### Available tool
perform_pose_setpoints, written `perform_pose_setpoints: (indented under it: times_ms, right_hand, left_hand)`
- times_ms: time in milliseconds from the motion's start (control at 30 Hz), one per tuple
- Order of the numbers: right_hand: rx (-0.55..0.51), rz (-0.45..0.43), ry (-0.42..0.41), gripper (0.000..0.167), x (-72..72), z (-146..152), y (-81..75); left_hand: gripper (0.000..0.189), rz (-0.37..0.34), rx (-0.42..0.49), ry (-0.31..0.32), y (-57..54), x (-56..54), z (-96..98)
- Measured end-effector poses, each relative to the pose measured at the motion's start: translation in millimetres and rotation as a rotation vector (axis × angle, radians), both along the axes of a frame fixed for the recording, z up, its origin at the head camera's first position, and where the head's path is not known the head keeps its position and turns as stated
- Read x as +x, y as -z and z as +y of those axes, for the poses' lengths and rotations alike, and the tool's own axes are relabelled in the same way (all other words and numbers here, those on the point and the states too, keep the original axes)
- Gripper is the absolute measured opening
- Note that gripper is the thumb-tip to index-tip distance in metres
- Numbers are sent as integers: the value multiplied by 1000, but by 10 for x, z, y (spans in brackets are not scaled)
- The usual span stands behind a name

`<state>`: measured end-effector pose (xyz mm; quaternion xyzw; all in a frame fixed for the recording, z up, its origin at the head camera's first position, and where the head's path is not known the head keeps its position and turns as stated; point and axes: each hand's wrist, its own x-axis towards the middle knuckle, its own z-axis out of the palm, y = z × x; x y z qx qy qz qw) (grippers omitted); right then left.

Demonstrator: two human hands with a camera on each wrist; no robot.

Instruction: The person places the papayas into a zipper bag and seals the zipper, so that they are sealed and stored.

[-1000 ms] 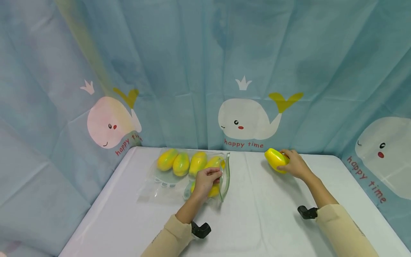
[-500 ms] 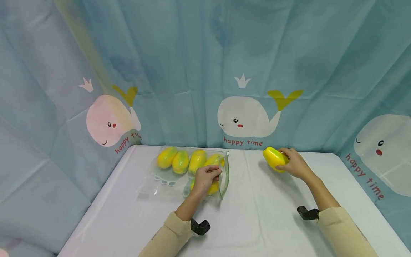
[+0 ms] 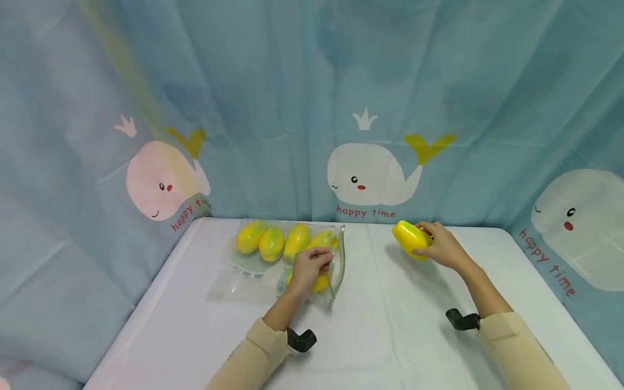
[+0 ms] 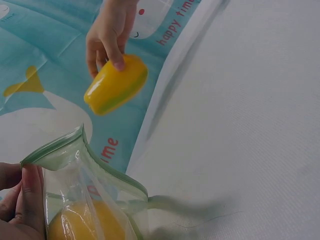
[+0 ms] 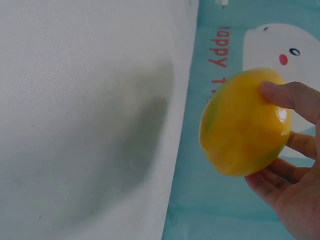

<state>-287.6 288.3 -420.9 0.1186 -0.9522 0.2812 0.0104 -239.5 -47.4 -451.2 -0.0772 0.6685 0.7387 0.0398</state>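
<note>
My left hand [image 3: 306, 268] pinches the upper layer of a clear zip bag [image 3: 342, 260] near its green zip edge. In the left wrist view the bag's mouth [image 4: 115, 172] gapes, and one yellow fruit shows inside below it. Several yellow-green papayas [image 3: 271, 244] lie in the bag, some partly covered by the left hand. Over the table to the right of the bag, my right hand [image 3: 444, 248] holds another papaya [image 3: 408, 238] between thumb and fingers. That papaya is off the cloth, its shadow falling beneath it in the right wrist view.
A white cloth [image 3: 361, 336] covers the table. Behind and at both sides hangs a blue curtain [image 3: 273, 108] printed with whales. A black camera mount [image 3: 302, 340] sits on the left wrist and another mount [image 3: 462, 319] on the right.
The right hand has shifted slightly left with the papaya. The left hand keeps its pinch on the bag, and the head view has tilted a little.
</note>
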Motion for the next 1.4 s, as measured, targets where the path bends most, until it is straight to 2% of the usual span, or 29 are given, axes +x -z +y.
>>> perform_pose_setpoints:
  times_ms: [200, 567, 600, 767, 967, 1400]
  right_hand:
    - [1, 4, -9, 64, -26, -40, -63]
    - [7, 2, -8, 65, -52, -67, -95]
    - [7, -1, -10, 65, -52, -70, -95]
    - [-6, -14, -22, 65, -24, -99, -84]
    - [-20, -11, -57, 62, 47, -133, -12]
    - [-12, 13, -121, 57, 131, -333, -14]
  left_hand:
    - [26, 7, -29, -5, -48, -18, -20]
    - [25, 21, -22, -3, -125, -20, -31]
    - [25, 22, -22, -8, -89, -43, -28]
    - [24, 13, -20, -9, -91, -30, -30]
    - [26, -19, -25, -1, -43, 9, -29]
    - [26, 4, -30, -3, -32, 25, -11]
